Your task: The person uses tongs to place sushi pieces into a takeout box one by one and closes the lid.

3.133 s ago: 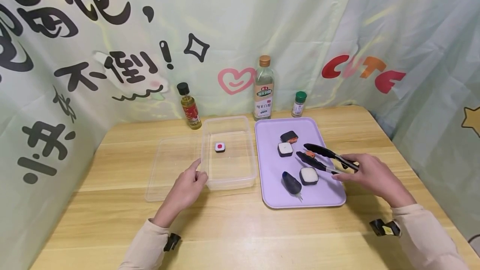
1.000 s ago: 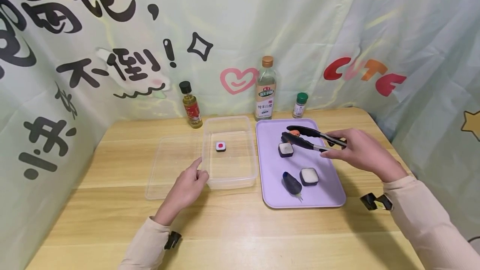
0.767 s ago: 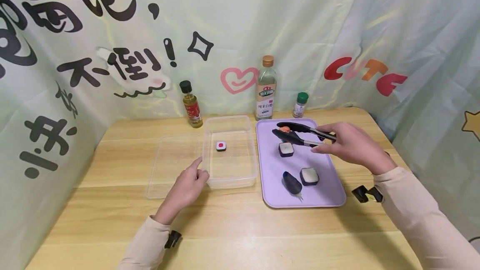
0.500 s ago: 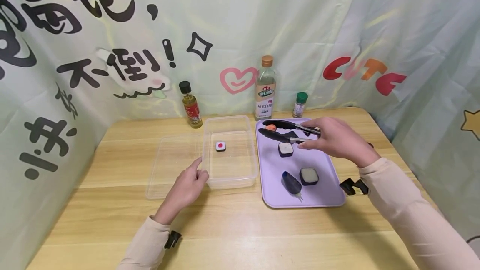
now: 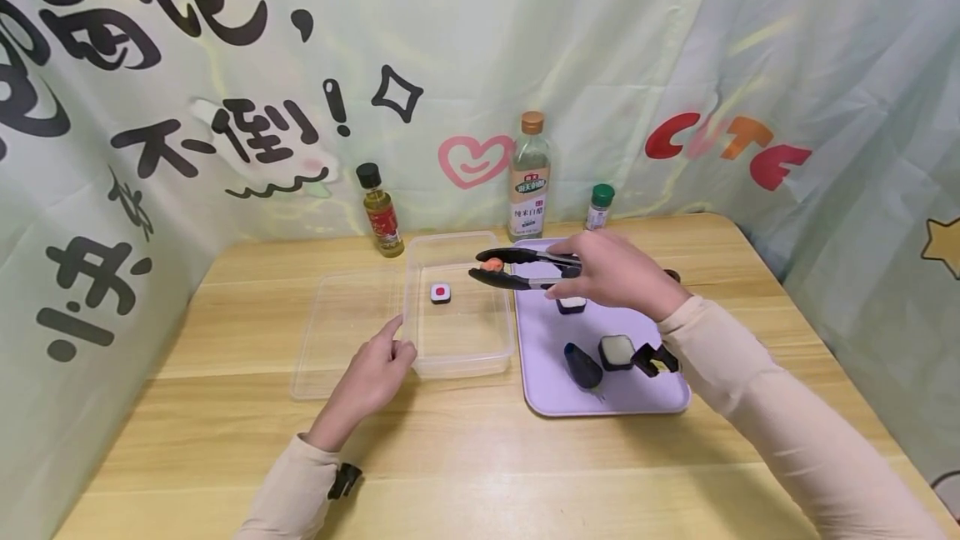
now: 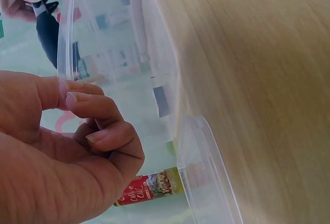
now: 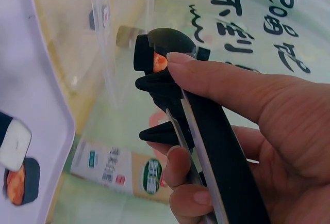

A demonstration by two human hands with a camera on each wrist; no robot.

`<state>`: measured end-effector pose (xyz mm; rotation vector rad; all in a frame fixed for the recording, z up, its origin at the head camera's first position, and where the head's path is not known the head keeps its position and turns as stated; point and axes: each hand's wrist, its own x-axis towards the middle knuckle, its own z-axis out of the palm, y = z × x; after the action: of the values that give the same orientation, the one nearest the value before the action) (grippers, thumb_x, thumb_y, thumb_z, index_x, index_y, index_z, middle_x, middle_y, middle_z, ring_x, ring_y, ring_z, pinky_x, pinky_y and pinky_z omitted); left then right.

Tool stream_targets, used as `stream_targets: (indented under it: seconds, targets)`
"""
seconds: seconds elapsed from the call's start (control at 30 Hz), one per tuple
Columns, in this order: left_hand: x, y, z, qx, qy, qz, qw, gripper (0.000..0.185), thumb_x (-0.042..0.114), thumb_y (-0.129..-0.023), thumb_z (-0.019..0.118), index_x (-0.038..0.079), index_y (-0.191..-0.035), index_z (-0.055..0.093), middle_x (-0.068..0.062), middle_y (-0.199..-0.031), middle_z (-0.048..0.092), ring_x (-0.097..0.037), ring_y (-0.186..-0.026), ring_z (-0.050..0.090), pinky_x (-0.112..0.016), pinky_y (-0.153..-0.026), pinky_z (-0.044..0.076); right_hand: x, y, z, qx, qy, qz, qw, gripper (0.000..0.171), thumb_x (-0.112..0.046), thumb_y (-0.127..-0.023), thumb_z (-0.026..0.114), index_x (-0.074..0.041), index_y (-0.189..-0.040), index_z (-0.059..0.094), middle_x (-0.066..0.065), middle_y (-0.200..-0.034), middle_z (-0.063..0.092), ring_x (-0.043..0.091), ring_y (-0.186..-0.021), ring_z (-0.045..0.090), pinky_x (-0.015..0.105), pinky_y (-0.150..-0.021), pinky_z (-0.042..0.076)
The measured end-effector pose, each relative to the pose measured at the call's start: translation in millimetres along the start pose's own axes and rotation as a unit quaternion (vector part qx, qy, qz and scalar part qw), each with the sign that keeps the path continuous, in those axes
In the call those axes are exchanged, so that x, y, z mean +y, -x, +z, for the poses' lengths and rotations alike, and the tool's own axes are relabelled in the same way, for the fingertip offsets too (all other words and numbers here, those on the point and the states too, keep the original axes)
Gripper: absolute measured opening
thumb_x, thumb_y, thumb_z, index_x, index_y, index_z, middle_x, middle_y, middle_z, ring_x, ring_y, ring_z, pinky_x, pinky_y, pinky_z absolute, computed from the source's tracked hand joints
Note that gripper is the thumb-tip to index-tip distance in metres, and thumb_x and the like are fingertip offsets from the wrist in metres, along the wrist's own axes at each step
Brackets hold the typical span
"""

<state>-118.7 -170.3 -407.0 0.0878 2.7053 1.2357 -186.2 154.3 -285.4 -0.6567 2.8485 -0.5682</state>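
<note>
tongs (image 5: 517,268): black, w/ metal arms, held level at frame centre, tips over container's right edge
sushi piece (image 5: 491,263): orange-topped, pinched betw. tong tips
container (image 5: 459,361): clear plastic, open, centre-left; one red-centred roll (image 5: 440,293) inside

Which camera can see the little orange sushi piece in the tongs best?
The right wrist view: the orange sushi piece shows close up, pinched between the black tongs in the right hand. The head view shows it small, over the clear box. The left wrist view does not show it.
</note>
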Motion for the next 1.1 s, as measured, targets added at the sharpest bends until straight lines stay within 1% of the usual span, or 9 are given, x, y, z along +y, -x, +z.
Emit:
stream_targets:
  seconds: [0.07,0.17,0.27,0.37,0.47,0.67,0.77,1.0,1.1]
  targets:
    - [0.1,0.2,-0.1,0.002,0.001,0.000,1.0000,0.060,0.019,-0.102,0.042,-0.005,-0.155,0.031,0.005,-0.058,0.034,-0.012,-0.051,0.025,-0.027,-0.053,0.026,-4,-5,3,-0.005,-0.001,-0.005,1.000,0.062,-0.027,-0.081,0.085,0.002,-0.132,0.066,0.010,-0.089,0.071,0.014,-0.053,0.046,0.031,-0.056,0.039]
    - [0.3,-0.5,0.3,0.003,0.000,0.003,1.0000,0.060,0.019,-0.101,0.042,-0.005,-0.155,0.031,0.005,-0.058,0.034,-0.012,-0.051,0.025,-0.027,-0.053,0.027,-10,-11,8,-0.012,-0.004,-0.008,1.000,0.062,-0.027,-0.081,0.086,0.002,-0.132,0.066,0.013,-0.099,0.070,0.015,-0.056,0.046,0.032,-0.055,0.039]
    - [0.4,-1.1,0.4,0.004,-0.003,0.002,1.0000,0.060,0.019,-0.101,0.042,-0.006,-0.155,0.031,0.005,-0.059,0.034,-0.012,-0.052,0.026,-0.028,-0.054,0.028,-15,-16,13,-0.019,0.002,-0.017,1.000,0.060,-0.026,-0.081,0.086,0.001,-0.132,0.067,0.013,-0.102,0.070,0.016,-0.063,0.051,0.035,-0.063,0.046]
    - [0.5,-0.9,0.4,0.002,-0.003,-0.001,1.0000,0.060,0.019,-0.101,0.043,-0.005,-0.155,0.031,0.005,-0.059,0.034,-0.012,-0.052,0.026,-0.028,-0.054,0.028,-20,-22,18,-0.023,0.016,-0.035,0.999,0.056,-0.024,-0.081,0.086,0.000,-0.128,0.069,0.012,-0.115,0.071,0.016,-0.071,0.058,0.040,-0.077,0.051]
    - [0.9,-0.2,0.0,-0.001,-0.001,-0.002,1.0000,0.060,0.019,-0.102,0.043,-0.005,-0.155,0.031,0.004,-0.059,0.034,-0.012,-0.052,0.025,-0.028,-0.053,0.027,-26,-28,24,-0.035,0.028,-0.045,0.998,0.053,-0.024,-0.082,0.085,-0.001,-0.126,0.070,0.010,-0.113,0.072,0.018,-0.075,0.062,0.043,-0.081,0.052]
    - [0.8,-1.0,0.9,0.005,-0.001,0.001,1.0000,0.060,0.019,-0.102,0.044,-0.007,-0.154,0.032,0.005,-0.059,0.034,-0.011,-0.051,0.026,-0.027,-0.053,0.027,-38,-41,36,-0.054,0.055,-0.048,0.996,0.056,-0.027,-0.082,0.085,-0.002,-0.130,0.069,0.011,-0.126,0.068,0.028,-0.109,0.065,0.045,-0.094,0.051]
    - [1.0,-1.8,1.7,0.007,0.000,0.002,1.0000,0.060,0.019,-0.102,0.044,-0.008,-0.154,0.032,0.006,-0.059,0.036,-0.010,-0.051,0.027,-0.027,-0.052,0.029,-43,-47,41,-0.064,0.061,-0.044,0.995,0.056,-0.026,-0.082,0.085,-0.004,-0.130,0.069,0.011,-0.128,0.068,0.028,-0.108,0.066,0.045,-0.090,0.053]
    - [1.5,-1.5,2.3,0.003,0.007,-0.003,1.0000,0.060,0.018,-0.102,0.045,-0.005,-0.155,0.031,0.005,-0.059,0.036,-0.011,-0.051,0.027,-0.026,-0.050,0.027,-52,-57,53,-0.086,0.063,-0.033,0.994,0.057,-0.026,-0.081,0.086,-0.006,-0.132,0.068,0.012,-0.131,0.066,0.021,-0.088,0.066,0.041,-0.073,0.056]
    - [1.2,-1.5,2.7,0.001,0.011,-0.003,0.9999,0.060,0.018,-0.101,0.044,-0.004,-0.156,0.030,0.005,-0.059,0.036,-0.012,-0.051,0.027,-0.025,-0.049,0.025,-55,-61,57,-0.089,0.066,-0.034,0.993,0.057,-0.024,-0.081,0.086,-0.006,-0.131,0.068,0.011,-0.132,0.065,0.025,-0.095,0.068,0.043,-0.076,0.057]
